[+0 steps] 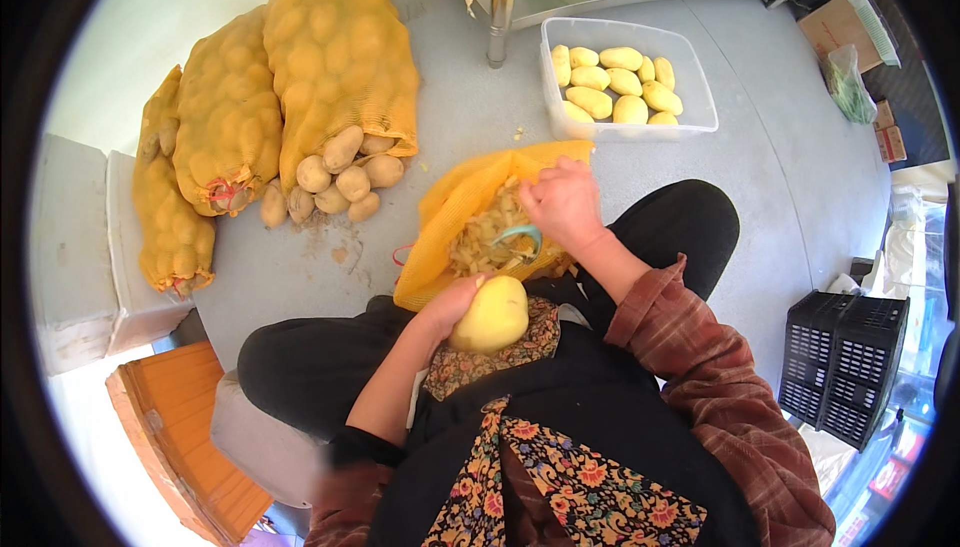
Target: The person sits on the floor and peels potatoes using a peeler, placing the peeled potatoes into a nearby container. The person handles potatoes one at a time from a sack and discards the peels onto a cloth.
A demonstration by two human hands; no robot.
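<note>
My left hand [450, 303] grips a large, mostly peeled yellow potato [491, 314] above my lap. Fingers curled, my right hand [564, 198] is over the right side of an open yellow mesh bag [439, 239]; whether it touches the mesh I cannot tell. From beneath that hand sticks out a teal peeler [523, 233], its grip partly hidden by the fingers. Inside the bag lies a heap of potato peelings [487, 232]. The bag rests on the floor between my knees, its mouth towards me.
A clear plastic bin [705, 123] of peeled potatoes stands beyond the bag. Unpeeled potatoes [352, 183] spill from a full mesh sack [337, 44] at left, beside other sacks [225, 104]. Black crates [844, 367] stand right; a metal shelf [551, 10] with leafy vegetables is ahead.
</note>
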